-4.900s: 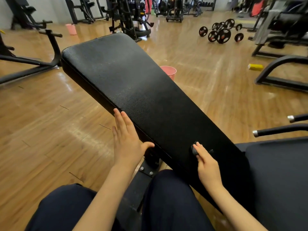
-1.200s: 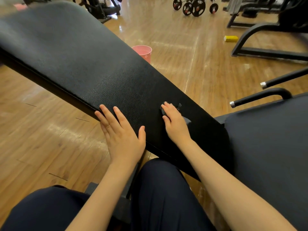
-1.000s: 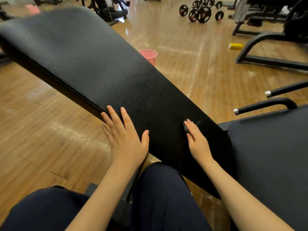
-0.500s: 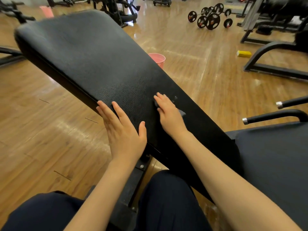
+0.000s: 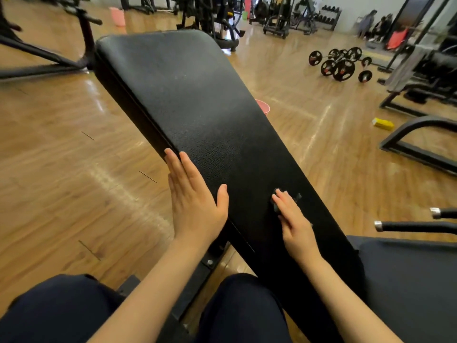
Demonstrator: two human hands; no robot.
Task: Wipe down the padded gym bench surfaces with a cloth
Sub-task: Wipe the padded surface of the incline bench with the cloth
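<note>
On the lower part of the slanted black bench pad (image 5: 197, 100), the right hand (image 5: 295, 221) is pressing a small dark cloth (image 5: 298, 197) flat against the vinyl. Its fingers are lying nearly straight on top of the cloth rather than curling round it, and only scraps of the cloth are showing past the fingertips and beside the palm. The cloth is sitting near the pad's right edge, toward the end closest to the person.

Just to the left, the left hand (image 5: 195, 201) is resting flat with straight fingers along the pad's left edge, holding nothing; its thumb is lying on the pad's top surface while its fingers are reaching along the side seam. Both forearms are stretching forward from the bottom of the view, above knees in dark trousers (image 5: 242, 310).

Beneath the pad, part of the black metal frame (image 5: 197, 280) with a bolt is showing. To the right, a second dark padded seat (image 5: 410, 288) is lying beside the pad, with two black handles (image 5: 415, 226) with silver caps above it.

Farther out, a pink bucket (image 5: 262, 107) is peeking from behind the pad's right edge on the wooden floor (image 5: 61, 169). Barbells with black plates (image 5: 341, 65) are lying well apart on the floor, and a yellow block (image 5: 382, 124) is sitting near a black machine base (image 5: 415, 144).
</note>
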